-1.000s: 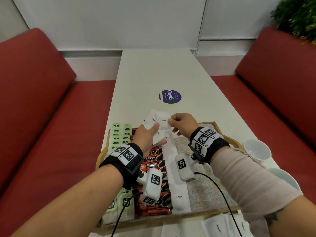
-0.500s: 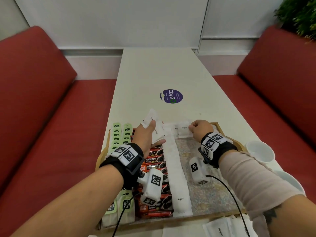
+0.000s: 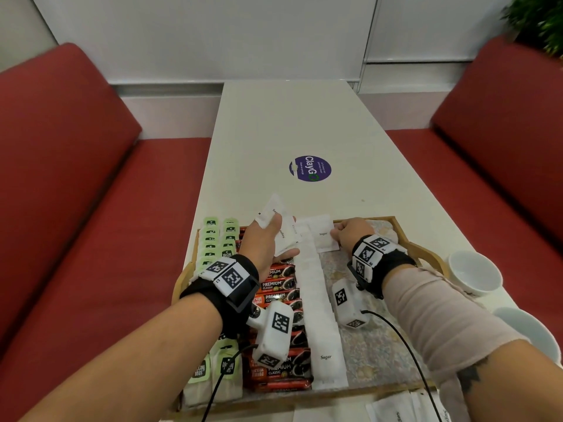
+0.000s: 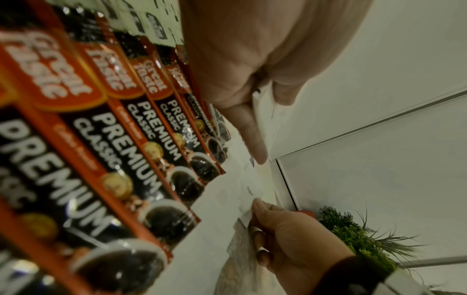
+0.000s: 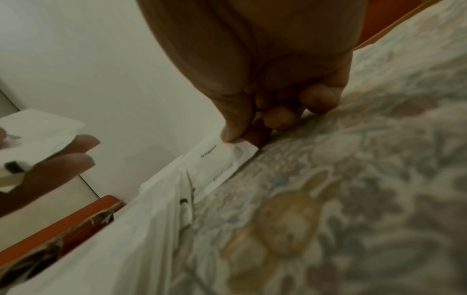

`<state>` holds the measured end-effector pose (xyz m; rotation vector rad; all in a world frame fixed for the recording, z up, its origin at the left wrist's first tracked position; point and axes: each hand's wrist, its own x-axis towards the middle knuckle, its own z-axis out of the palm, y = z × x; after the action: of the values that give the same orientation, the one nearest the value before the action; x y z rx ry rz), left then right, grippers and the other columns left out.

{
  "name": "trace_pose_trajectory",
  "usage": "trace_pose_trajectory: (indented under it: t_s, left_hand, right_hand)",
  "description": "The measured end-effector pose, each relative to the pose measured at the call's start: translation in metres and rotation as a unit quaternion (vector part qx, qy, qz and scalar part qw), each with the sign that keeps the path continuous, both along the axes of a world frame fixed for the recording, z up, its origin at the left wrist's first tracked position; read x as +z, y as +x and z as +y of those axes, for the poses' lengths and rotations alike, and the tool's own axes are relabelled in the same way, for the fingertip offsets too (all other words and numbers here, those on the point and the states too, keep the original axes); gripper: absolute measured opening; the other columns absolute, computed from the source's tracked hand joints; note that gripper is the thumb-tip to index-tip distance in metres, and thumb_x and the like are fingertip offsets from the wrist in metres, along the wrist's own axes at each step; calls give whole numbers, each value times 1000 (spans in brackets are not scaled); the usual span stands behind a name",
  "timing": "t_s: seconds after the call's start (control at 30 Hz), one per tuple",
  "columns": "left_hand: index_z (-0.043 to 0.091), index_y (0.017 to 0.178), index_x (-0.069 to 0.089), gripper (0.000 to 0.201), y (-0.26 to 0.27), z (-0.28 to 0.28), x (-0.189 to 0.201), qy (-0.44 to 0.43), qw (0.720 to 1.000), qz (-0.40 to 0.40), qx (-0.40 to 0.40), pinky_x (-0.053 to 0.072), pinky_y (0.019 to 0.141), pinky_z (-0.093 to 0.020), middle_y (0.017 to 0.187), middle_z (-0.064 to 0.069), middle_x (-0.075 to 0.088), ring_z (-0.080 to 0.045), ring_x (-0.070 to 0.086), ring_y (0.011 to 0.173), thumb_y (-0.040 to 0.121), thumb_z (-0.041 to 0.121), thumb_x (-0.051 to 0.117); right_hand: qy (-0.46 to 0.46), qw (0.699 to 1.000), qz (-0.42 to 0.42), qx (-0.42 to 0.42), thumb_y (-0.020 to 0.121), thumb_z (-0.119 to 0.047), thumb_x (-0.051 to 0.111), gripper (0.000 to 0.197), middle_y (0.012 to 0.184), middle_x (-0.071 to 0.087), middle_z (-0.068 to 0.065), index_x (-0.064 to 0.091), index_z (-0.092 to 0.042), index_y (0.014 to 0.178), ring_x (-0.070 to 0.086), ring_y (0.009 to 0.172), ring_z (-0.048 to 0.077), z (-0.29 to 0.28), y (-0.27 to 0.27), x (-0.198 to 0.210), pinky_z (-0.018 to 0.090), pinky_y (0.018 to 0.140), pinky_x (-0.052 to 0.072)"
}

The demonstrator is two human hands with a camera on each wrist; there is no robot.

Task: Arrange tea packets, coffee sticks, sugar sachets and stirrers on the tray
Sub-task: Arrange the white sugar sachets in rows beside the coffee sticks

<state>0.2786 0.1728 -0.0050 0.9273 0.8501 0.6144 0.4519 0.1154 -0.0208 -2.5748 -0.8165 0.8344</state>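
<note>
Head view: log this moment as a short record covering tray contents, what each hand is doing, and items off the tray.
tray: wooden, patterned liner
tea packets: green, two columns at left
coffee sticks: red-black column beside the tea
sugar column: white, mid tray
left hand: grips a bunch of sachets
right hand: pinches one sachet at the tray's far end
cups: white, right of tray
stirrers: none visible

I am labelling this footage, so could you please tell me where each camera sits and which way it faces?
Head: worn on the head, facing forward and down at the tray; both forearms and hands show.
Left wrist: under the left hand, along coffee sticks; right hand shows.
Right wrist: under the right hand, at its pinched sugar sachet; left fingertips show.
Shared: all three show that sachet.
</note>
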Motion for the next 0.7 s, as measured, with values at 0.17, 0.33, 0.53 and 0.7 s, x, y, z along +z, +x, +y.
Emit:
trace_pose_trajectory:
  t_s: [0.17, 0.33, 0.53, 0.7]
  left_hand:
    - [16, 120, 55, 23, -1, 1, 1, -24, 1000, -8, -7, 59, 69, -38, 115, -9, 67, -31, 64, 107, 102, 21, 41]
    - [11, 109, 55, 18, -1, -2, 5, -58, 998, -24, -6, 60, 65, -38, 120, -15, 61, -34, 58, 112, 102, 15, 39]
    - [14, 130, 50, 30, -1, -3, 7, -29, 999, -27, -14, 60, 68, -37, 125, -7, 61, -25, 61, 107, 102, 17, 40]
    - [15, 129, 50, 29, 0, -7, 6, -3, 1000, -11, -17, 61, 66, -36, 116, -5, 64, -24, 64, 100, 101, 17, 42]
  right_hand:
    - [12, 999, -26, 25, 96, -22, 50, 9, 126, 60, 13, 52, -15, 91, 55, 116, 30, 1, 1, -3, 31, 94, 44]
    - [35, 999, -39, 11, 93, -23, 55, 22, 102, 62, 9, 54, -15, 73, 57, 95, 26, 1, 0, -6, 29, 80, 43]
    - [154, 987, -37, -33, 94, -26, 53, 16, 103, 62, 7, 55, -11, 101, 58, 95, 26, -5, -9, -3, 28, 72, 39]
    - [289, 956, 27, 40, 89, -29, 61, 13, 90, 67, 4, 60, -17, 92, 58, 75, 17, -4, -23, 15, 30, 71, 47]
